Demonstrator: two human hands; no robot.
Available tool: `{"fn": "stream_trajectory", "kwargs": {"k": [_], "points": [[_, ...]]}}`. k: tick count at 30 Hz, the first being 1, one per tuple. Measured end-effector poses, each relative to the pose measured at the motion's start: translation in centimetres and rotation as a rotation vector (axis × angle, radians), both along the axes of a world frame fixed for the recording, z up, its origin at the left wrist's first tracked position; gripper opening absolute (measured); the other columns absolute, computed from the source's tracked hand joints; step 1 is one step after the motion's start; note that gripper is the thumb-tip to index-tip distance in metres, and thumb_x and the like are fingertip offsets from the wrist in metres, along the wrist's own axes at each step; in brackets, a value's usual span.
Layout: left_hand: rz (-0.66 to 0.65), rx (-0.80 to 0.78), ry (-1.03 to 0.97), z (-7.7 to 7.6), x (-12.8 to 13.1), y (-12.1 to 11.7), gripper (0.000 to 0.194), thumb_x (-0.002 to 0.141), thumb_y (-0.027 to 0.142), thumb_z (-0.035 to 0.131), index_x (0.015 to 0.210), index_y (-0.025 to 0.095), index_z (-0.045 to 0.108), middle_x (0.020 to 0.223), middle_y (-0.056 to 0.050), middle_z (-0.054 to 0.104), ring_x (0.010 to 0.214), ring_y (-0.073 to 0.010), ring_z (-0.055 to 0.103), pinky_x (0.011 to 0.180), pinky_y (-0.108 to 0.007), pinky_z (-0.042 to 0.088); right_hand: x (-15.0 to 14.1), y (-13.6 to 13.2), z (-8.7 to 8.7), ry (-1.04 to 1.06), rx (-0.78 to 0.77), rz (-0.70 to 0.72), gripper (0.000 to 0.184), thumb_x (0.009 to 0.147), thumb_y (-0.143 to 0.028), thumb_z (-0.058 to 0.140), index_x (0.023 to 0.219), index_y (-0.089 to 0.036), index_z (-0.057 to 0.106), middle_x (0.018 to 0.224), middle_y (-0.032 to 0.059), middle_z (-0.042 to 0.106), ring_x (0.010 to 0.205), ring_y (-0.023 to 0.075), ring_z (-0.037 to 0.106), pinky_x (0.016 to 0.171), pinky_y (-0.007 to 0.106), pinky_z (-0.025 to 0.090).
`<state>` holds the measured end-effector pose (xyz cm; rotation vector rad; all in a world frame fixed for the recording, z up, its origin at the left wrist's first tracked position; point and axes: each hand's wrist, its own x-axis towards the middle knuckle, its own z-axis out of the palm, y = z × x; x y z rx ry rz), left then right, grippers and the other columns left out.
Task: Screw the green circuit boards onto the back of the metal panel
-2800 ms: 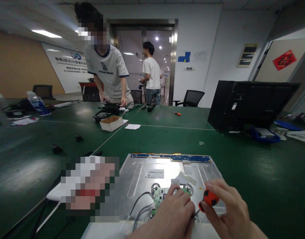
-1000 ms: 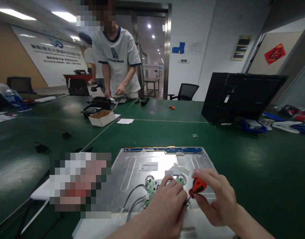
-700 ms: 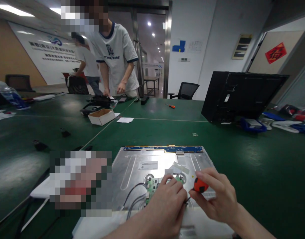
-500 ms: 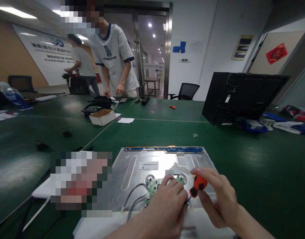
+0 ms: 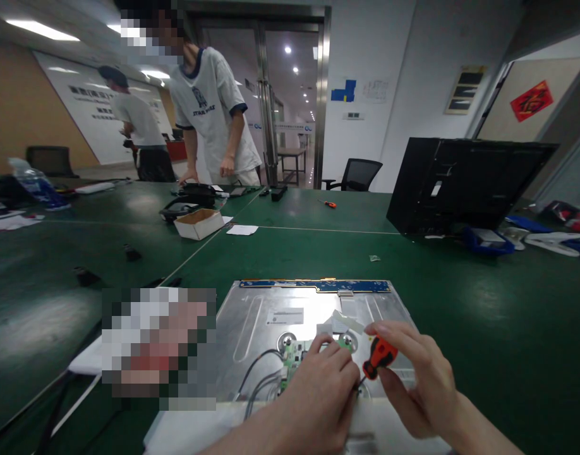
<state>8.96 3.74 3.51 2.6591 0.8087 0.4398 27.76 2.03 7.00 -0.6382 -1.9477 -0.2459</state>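
Note:
In front of me lies a flat silver metal display panel (image 5: 252,322) with a blue circuit strip (image 5: 290,285) along its far edge. My left hand (image 5: 321,379) rests over a green circuit board (image 5: 290,354) on it, fingers curled together, their tips by the screwdriver's shaft; what they pinch is hidden. My right hand (image 5: 420,373) is closed on the red and black handle of a screwdriver (image 5: 380,356), thumb below and forefinger on top. The shaft tilts down to the left, and its tip is hidden behind my left hand. Black and grey cables (image 5: 256,379) run left from the board.
A black monitor (image 5: 465,183) stands at the right of the green table (image 5: 489,316). Farther back lie an open box (image 5: 199,224), white paper (image 5: 242,230) and another screwdriver (image 5: 328,203). A person (image 5: 214,114) stands across the table, another (image 5: 138,126) behind at left.
The screwdriver handle has turned in my right fingers, showing more black. My left hand stays in place. The far-left person has turned and straightened; the whole view has shifted slightly.

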Motion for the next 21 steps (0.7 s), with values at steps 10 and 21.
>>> {"fn": "stream_trajectory", "kwargs": {"k": [10,21], "points": [[-0.005,0.0,0.015,-0.01,0.03,0.01,0.012,0.087,0.019,0.054,0.098,0.02,0.059,0.103,-0.007,0.066,0.099,-0.0246,0.059,0.107,-0.045,0.03,-0.45,0.27,0.03,0.029,0.038,-0.049,0.034,0.094,-0.021,0.055,0.127,-0.018,0.049,0.07,-0.0007,0.064,0.058,0.0152,0.063,0.048,0.024,0.05],[-0.006,-0.004,0.015,0.02,0.0,0.01,0.014,0.085,0.019,0.055,0.098,0.02,0.06,0.101,-0.007,0.066,0.098,-0.0247,0.059,0.108,-0.046,0.029,-0.09,0.1,-0.42,0.031,0.015,-0.046,0.038,0.089,-0.011,0.052,0.127,-0.016,0.051,0.089,0.0066,0.067,0.075,0.0172,0.068,0.058,0.025,0.056]]}}
